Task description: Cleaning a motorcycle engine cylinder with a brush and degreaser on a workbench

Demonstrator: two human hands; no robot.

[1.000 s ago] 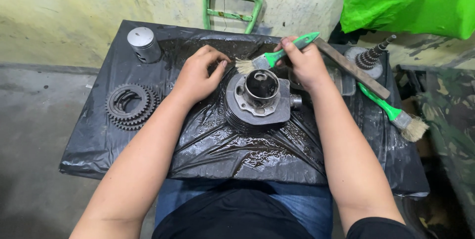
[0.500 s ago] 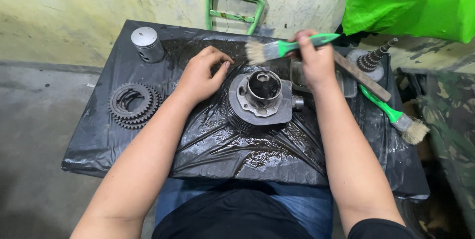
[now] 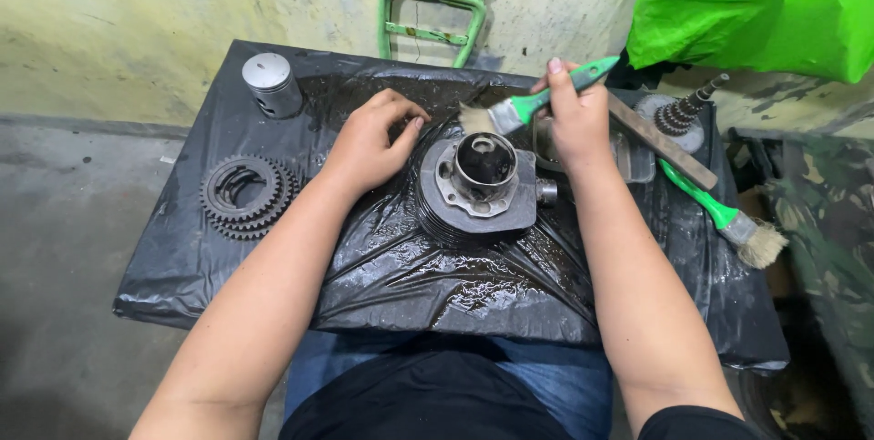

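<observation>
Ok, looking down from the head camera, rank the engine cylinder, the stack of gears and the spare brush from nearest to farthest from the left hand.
From the left hand:
1. Engine cylinder, just to its right, touching or nearly so.
2. Stack of gears, to its left on the black sheet.
3. Spare brush, far right edge, beyond the right arm.

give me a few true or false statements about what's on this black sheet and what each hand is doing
1. The right hand holds a green-handled brush. True.
2. The left hand holds the second brush. False: that brush lies on the black sheet, untouched.
3. The engine cylinder sits between the hands. True.
4. The gears are stacked on the cylinder. False: they lie apart, at the left.
5. The piston stands upright at the far left corner. True.
</observation>
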